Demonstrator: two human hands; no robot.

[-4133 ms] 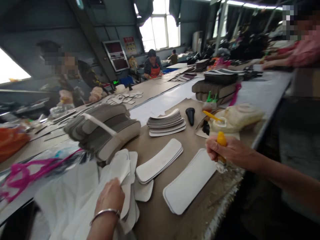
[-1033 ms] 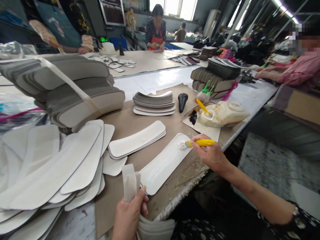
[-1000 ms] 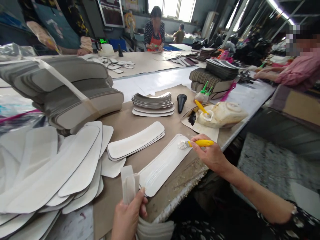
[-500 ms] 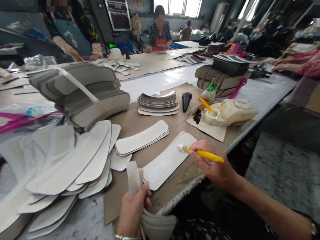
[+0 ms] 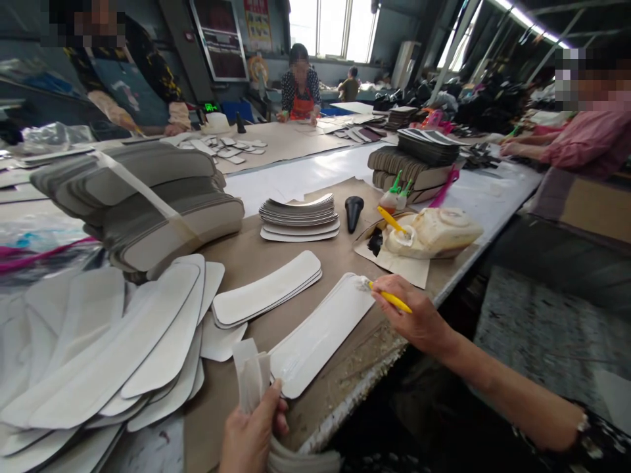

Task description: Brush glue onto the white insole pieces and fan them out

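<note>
Brush (image 5: pixel 387 297) | right hand (image 5: pixel 419 318) grips, bristles on white piece (image 5: pixel 320 335)

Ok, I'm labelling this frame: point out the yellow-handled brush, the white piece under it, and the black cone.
yellow-handled brush (image 5: pixel 389 298), head view, on the handle.
white piece (image 5: pixel 320 335), head view, mid surface.
black cone (image 5: pixel 353 211), head view, its body.

two hands (image 5: pixel 419 318), two yellow brushes (image 5: pixel 389 299), two green-capped bottles (image 5: pixel 397 190)
</note>
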